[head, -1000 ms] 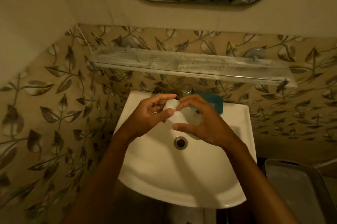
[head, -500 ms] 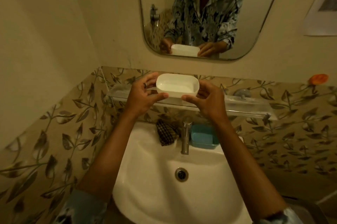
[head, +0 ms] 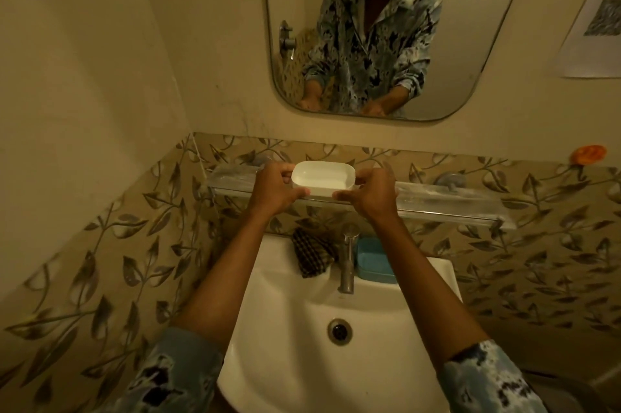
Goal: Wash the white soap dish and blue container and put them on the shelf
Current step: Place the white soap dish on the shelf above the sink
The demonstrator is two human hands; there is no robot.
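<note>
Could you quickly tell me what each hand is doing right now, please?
Left hand: grips the left end of the white soap dish.
Right hand: grips the right end of the same dish.

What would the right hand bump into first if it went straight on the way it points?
Probably the clear wall shelf just beyond the right hand, which grips the white oval soap dish; behind it, the leaf-patterned tiles. Depth unclear.

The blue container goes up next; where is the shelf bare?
The glass shelf looks bare from the right hand to its right end, plus a short stretch left of the left hand. The middle is taken: both hands hold the white soap dish there.
</note>
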